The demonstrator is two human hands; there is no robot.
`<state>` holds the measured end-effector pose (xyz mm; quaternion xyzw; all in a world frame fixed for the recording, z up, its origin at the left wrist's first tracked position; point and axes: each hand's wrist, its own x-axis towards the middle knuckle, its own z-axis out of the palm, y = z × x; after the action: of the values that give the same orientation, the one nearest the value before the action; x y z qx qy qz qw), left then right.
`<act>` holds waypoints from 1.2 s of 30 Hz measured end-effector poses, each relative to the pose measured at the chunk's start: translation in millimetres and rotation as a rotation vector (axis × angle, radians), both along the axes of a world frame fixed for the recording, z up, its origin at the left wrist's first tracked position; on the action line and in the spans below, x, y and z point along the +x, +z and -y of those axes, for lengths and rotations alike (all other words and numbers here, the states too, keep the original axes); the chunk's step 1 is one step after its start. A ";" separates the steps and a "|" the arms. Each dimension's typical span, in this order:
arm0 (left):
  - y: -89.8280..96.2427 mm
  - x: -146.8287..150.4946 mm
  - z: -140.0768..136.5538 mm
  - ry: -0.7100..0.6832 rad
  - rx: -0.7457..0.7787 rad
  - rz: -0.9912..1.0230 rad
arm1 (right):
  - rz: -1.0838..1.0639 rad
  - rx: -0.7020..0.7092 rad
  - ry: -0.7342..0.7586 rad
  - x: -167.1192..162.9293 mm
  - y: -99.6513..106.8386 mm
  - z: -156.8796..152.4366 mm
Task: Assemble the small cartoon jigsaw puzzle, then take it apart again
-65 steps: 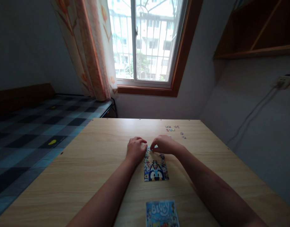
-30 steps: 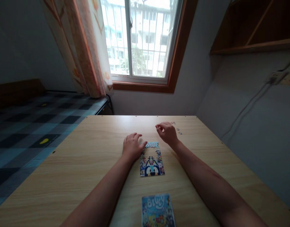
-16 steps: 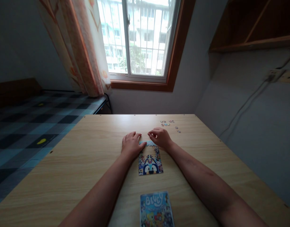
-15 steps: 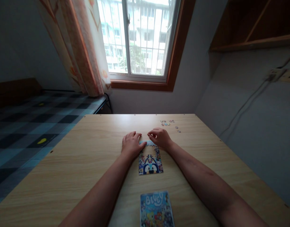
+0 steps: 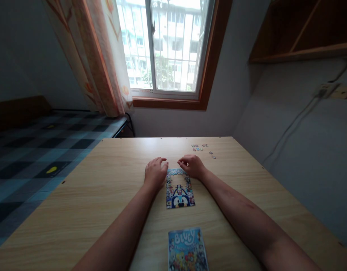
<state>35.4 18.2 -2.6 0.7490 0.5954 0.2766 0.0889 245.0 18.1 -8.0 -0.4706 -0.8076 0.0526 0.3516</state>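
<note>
Drawn back slightly, the left hand now rests on the surface just beside the far left corner of the puzzle, which its thumb overlaps in the earlier frame. Its fingers are loosely curved and parted, with nothing visible in them. The right hand bends over the puzzle's far right corner, thumb and forefinger nearly meeting; whether a small piece sits between them I cannot tell. The puzzle lies flat between the forearms, bare surface showing through a gap in its upper middle. Fitting pieces seems the step in hand; the next move likely calls for matching one of the loose pieces, beyond and right of the puzzle, to that gap.
</note>
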 end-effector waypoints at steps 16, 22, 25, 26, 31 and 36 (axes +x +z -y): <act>0.2 2.9 2.6 0.020 0.048 -0.120 | 0.058 -0.004 -0.252 2.4 -2.6 13.0; 5.5 6.1 9.5 0.020 0.036 -0.238 | 0.148 -0.136 -0.356 20.1 -1.0 56.9; 6.6 6.9 9.8 0.014 0.027 -0.289 | 0.257 -0.224 -0.435 28.8 -0.4 81.8; 6.8 7.0 9.5 0.012 0.022 -0.301 | 0.287 -0.242 -0.445 30.9 -0.1 89.2; 7.3 7.0 7.5 0.006 0.006 -0.320 | 0.317 -0.232 -0.441 37.8 0.9 120.4; 6.9 7.5 4.0 0.027 -0.002 -0.246 | 0.360 -0.202 -0.452 47.9 -4.3 145.7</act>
<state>42.9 14.2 4.3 0.7692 0.6121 0.1831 0.0124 292.8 -127.6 -12.3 -0.6728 -0.7223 -0.0312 0.1568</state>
